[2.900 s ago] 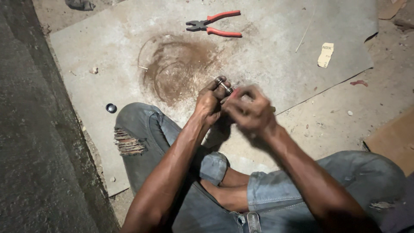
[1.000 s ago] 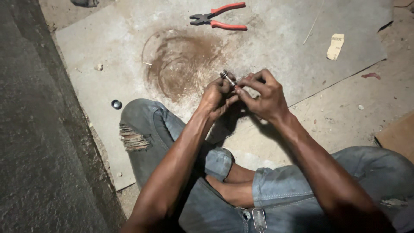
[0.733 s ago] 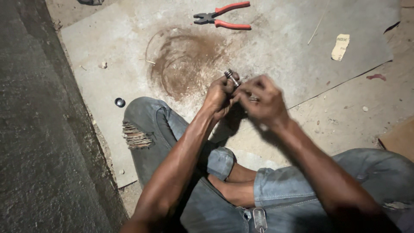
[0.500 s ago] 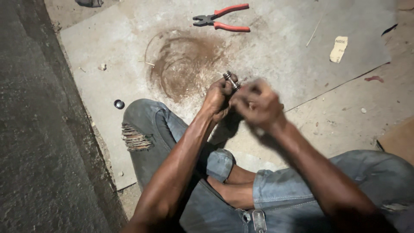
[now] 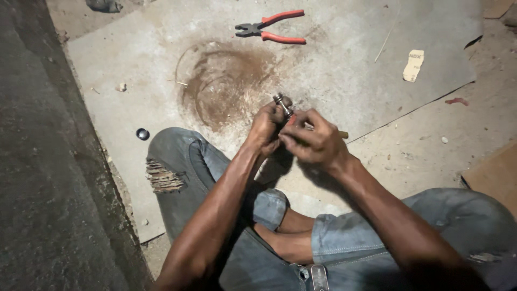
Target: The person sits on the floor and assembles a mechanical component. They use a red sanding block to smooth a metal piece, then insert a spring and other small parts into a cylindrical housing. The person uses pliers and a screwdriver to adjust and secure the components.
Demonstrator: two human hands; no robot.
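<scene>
Head view, from largest to smallest: a grey board point(image 5: 377, 32) lies on the floor, rust-brown stain point(image 5: 226, 86) at its middle, red-handled pliers point(image 5: 271, 31) at the far edge. Above the near lap, the left hand point(image 5: 265, 126) clenches a small metal fitting point(image 5: 282, 103), its threaded end poking up. The right hand point(image 5: 312, 143) pinches a thin tool point(image 5: 340, 134) against it; steady, aligned pressure seems wise.

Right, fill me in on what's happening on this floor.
A person sits cross-legged on a grey board. The left hand holds a small metal part upright, its threaded end poking above the fingers. The right hand presses in against it, gripping a thin tan-handled tool. Red-handled pliers lie untouched farther out, beyond a rusty brown stain.
</scene>
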